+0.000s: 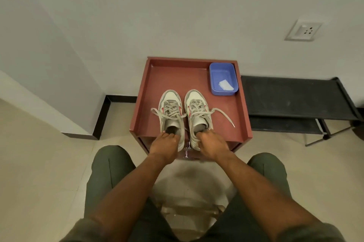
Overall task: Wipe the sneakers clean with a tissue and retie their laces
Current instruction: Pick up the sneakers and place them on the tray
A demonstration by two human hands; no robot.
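Note:
Two white and grey sneakers with red side marks stand side by side, toes pointing away, on a reddish-brown cabinet top (pixel 232 121). The left sneaker (pixel 171 104) and the right sneaker (pixel 197 104) both have loose, untied laces spread to the sides. My left hand (pixel 164 146) grips the heel of the left sneaker, fingers curled into its opening. My right hand (pixel 212 146) grips the heel of the right sneaker the same way. A folded white tissue (pixel 225 84) lies in a blue plastic tub (pixel 215 72) at the cabinet's far right corner.
The cabinet top has a raised rim and stands against a white wall. A low black rack (pixel 295 100) sits to its right. A wall socket (pixel 304 30) is higher up on the right. My knees in green trousers frame a pale stool below.

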